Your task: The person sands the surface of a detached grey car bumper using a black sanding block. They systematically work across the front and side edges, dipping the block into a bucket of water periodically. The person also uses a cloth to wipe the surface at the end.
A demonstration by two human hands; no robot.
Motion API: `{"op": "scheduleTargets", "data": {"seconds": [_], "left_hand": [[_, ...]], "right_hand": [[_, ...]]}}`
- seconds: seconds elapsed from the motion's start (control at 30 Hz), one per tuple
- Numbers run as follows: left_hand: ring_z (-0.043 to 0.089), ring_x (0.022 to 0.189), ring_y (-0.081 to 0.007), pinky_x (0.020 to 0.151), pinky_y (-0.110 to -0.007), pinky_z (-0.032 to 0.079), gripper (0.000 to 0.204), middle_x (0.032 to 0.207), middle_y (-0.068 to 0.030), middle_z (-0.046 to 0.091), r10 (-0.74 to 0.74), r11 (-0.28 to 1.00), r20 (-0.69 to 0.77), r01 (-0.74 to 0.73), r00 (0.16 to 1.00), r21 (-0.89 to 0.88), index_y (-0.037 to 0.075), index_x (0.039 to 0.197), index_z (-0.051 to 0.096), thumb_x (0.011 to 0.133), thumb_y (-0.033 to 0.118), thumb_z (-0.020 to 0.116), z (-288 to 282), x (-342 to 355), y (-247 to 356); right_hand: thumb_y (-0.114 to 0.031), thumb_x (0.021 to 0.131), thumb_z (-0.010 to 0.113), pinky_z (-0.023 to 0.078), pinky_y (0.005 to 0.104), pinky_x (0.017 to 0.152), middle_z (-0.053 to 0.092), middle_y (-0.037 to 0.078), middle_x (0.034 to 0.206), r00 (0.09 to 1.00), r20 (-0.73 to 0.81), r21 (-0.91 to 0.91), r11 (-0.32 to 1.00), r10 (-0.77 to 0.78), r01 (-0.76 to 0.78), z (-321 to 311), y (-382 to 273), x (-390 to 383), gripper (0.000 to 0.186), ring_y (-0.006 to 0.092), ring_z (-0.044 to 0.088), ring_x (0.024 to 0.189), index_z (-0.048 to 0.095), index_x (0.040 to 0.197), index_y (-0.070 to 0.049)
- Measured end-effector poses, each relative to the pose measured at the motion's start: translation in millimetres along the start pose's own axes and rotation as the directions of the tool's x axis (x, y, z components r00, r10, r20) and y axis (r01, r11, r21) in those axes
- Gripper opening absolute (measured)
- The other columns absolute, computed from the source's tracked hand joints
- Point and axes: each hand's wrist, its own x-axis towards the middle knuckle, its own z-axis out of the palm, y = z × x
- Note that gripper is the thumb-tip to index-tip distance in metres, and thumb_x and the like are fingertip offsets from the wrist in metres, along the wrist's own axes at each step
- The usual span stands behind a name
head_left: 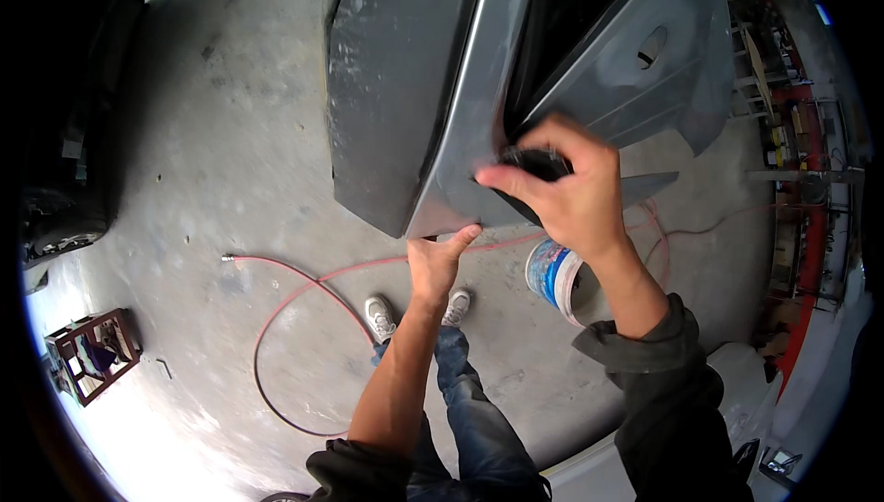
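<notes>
And here we are, right at the near corner of the grey car panel (460,191), which stands directly ahead of us with its end above our shoes (379,318). Our right hand (582,191) has the black pad (541,164) caught between thumb and curled fingers (there's blur on those fingertips, so we won't swear to each one). The pad is at the panel's face, beside the foot of the dark opening; how hard it presses, we can't tell from here.

Down below, our left hand (431,270) is at the panel's end, thumb angled out along the edge. Its fingers are largely hidden, so whether they clasp the panel or merely prop it, we can't say.

Our reading of the step: pad work on this corner, a rubbing pass by the look of that blur, with the left hand as the steadying partner. What would the next move call for? In our judgement, a flat pad, even pressure and care around that edge, the left thumb well out of its path.

On the floor, the blue-and-white bucket (551,272) sits off to our right, and the red hose (318,280) loops by our feet.
</notes>
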Motion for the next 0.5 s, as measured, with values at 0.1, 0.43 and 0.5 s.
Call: {"op": "scheduleTargets", "data": {"seconds": [0.1, 0.43, 0.5], "left_hand": [[0.064, 0.097, -0.0197, 0.090, -0.035, 0.049, 0.046, 0.103, -0.0093, 0.071, 0.055, 0.998, 0.002, -0.055, 0.999, -0.029, -0.004, 0.108, 0.067, 0.076, 0.020, 0.090, -2, 3, -12], [0.061, 0.103, -0.0205, 0.093, -0.035, 0.048, 0.060, 0.110, -0.0081, 0.068, 0.021, 1.000, 0.019, -0.022, 1.000, 0.020, -0.001, 0.118, 0.063, 0.074, 0.028, 0.092, -6, 2, -19], [0.061, 0.104, -0.0214, 0.094, -0.035, 0.048, 0.062, 0.112, -0.0093, 0.067, 0.054, 0.999, 0.007, -0.054, 0.999, -0.003, -0.001, 0.121, 0.062, 0.075, 0.028, 0.091, -7, 2, -25]], "right_hand": [[-0.019, 0.070, 0.093, 0.045, 0.0297, 0.056, 0.064, 0.005, 0.069, 0.999, -0.021, 0.072, 0.997, -0.028, 0.029, -1, 5, 3, 0.032, 0.0124, 0.056, 0.060, 0.069, 0.079, 0.000], [-0.025, 0.075, 0.091, 0.049, 0.0284, 0.057, 0.067, 0.006, 0.067, 0.957, -0.274, 0.230, 0.973, 0.097, -0.033, 22, -14, 3, 0.031, 0.0120, 0.062, 0.061, 0.070, 0.076, -0.001], [-0.024, 0.076, 0.091, 0.047, 0.0268, 0.057, 0.067, 0.005, 0.067, 0.913, -0.361, 0.292, 0.953, 0.188, -0.080, 25, -34, 29, 0.031, 0.0096, 0.059, 0.060, 0.069, 0.076, -0.001]]}}
